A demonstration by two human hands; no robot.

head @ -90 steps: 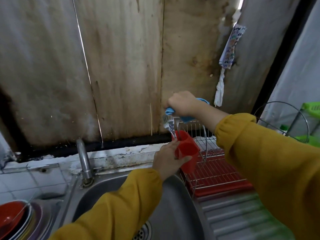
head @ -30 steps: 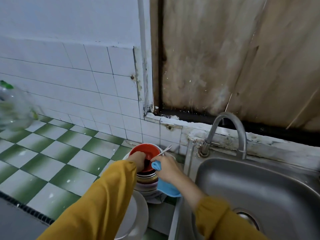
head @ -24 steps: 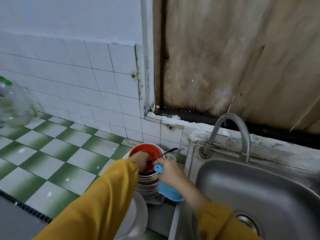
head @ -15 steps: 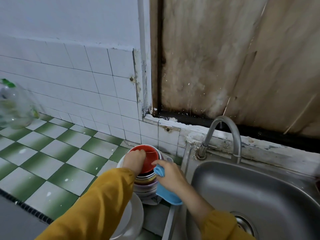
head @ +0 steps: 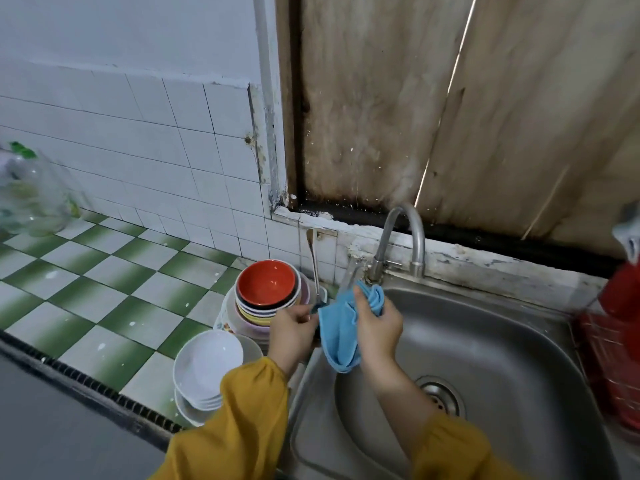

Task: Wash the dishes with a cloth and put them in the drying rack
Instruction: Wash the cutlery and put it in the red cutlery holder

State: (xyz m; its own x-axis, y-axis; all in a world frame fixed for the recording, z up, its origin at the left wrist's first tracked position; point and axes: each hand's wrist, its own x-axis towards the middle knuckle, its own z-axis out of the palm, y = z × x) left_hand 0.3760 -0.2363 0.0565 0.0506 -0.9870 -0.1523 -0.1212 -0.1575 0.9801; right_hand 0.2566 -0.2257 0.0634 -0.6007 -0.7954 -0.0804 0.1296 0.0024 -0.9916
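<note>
Mustard-yellow sleeves (head: 242, 420) reach in from the bottom edge. At the near right corner of the green-and-white tiled counter (head: 104, 289), just left of the left forearm, sits a low stack of white bowls (head: 207, 365).

Over the sink's left rim, the left hand (head: 294, 329) has its fingers curled and pinches the lower end of a metal spoon (head: 315, 268), which stands nearly upright with its handle pointing up the wall. The right hand (head: 377, 327) is beside it, just inside the steel sink (head: 502, 341), and clutches a bunched blue cloth (head: 339, 337). The cloth's loose end hangs down between the two wrists. A second, blurred metal utensil (head: 349, 275) rises from the top of the cloth; which hand holds it I cannot tell.

Just behind the left hand, at the counter's far right corner, is a stack of coloured bowls (head: 266, 289), the top one red inside. The drain (head: 440, 396) lies in the basin floor, right of the right forearm.

Further back, the curved tap (head: 405, 237) arches over the sink's back rim. At the right edge, past the sink, stands the red drying rack (head: 609, 358), with a red cup (head: 620, 292) at its back. A clear jar (head: 27, 195) stands at the counter's far left, and stained wooden boards (head: 450, 116) rise behind the tap.
</note>
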